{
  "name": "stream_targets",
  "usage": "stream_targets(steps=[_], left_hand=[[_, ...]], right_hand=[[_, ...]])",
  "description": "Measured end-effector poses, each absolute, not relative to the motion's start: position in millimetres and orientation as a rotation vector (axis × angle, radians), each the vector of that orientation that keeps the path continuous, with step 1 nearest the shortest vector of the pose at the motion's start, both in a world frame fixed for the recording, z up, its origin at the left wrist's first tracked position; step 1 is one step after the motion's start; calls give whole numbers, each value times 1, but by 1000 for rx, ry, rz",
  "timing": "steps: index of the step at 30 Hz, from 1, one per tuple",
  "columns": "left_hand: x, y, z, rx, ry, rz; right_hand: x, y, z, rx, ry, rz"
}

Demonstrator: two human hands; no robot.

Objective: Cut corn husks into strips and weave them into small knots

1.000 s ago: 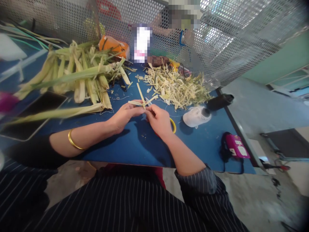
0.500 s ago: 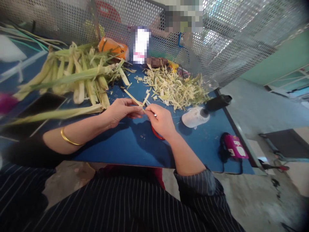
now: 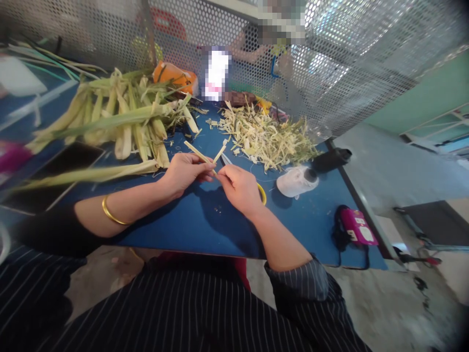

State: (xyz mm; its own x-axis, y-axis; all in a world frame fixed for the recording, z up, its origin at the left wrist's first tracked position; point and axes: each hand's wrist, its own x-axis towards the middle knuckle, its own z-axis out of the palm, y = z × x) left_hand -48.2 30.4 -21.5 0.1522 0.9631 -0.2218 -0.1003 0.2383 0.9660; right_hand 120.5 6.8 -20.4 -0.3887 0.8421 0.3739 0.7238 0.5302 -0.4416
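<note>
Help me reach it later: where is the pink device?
The pink device lies at the blue table's near right corner, right of the right hand, nearer than the white roll.

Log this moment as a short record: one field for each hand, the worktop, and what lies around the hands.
left hand: left hand pinches the leaf strips
right hand: right hand pinches the same strips where they cross
worktop: blue table
left of hands: pile of long leaves
behind hands: heap of trimmings
right of hands: white container on its side, pink device
backdrop: perforated metal screen
</note>
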Motion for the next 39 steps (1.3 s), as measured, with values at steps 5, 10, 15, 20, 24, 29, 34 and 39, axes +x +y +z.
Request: stream_targets(steps=[5,10,15,20,24,29,34,39], left_hand=[[-51,33,-17,1019,1132,969],[-53,29,-13,1165,1091,751],[-48,24,-18,1276,1073,631],[-49,24,-16,1394,1105,684],[-49,19,-8,1561,1094,655],[-45,12,1,1784,1060,576],[-47,11,6,1924,1060,567],[-60,23,5,1936,1283,849]], right_hand=[[123,10,-21,-1379,-2012,556],[123,21,-22,-1292,-1406,1096],[115,19,-28,-1229,-1306,1157],[119,19,-28,-1255,-1387,963],[125,16,-17,-1241,-1738,464],[119,6,-2,-1180,-1935,455],[115,8,16,-1204,-1860,523],[116,10,26,-1148,-1959,284]])
